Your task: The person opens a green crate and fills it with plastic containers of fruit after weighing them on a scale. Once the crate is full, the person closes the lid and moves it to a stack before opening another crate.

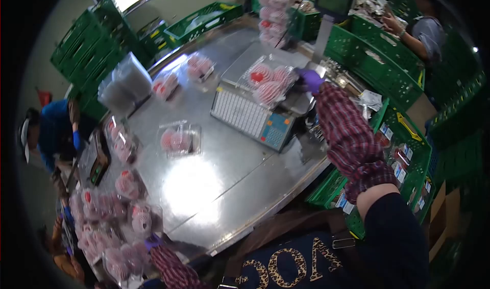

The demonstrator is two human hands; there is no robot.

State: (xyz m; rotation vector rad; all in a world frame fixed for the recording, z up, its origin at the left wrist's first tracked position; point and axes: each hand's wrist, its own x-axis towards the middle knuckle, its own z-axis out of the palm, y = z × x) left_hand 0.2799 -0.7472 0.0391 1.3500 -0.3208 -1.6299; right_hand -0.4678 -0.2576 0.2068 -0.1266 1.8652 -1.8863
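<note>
My right hand point(310, 80), in a purple glove and plaid sleeve cover, grips the right edge of a clear plastic clamshell of fruit point(269, 85). Its fruit sits in pink-and-white foam nets, and the pack is over the plate of the weighing scale point(250, 116). At the lower left, my left hand point(153, 242), also gloved in purple, is right by a clamshell of netted fruit point(142, 220) and another pack point(120, 262). The left fingers are small and partly hidden here. A separate clamshell point(178, 140) lies mid-table.
Packed clamshells crowd the metal table's point(240, 179) left side; a tall stack point(274, 18) stands at the back. Clear empty trays point(125, 85) are stacked near the far edge. Green crates point(375, 49) line the right, one with labelled packs. People work at the left and back right.
</note>
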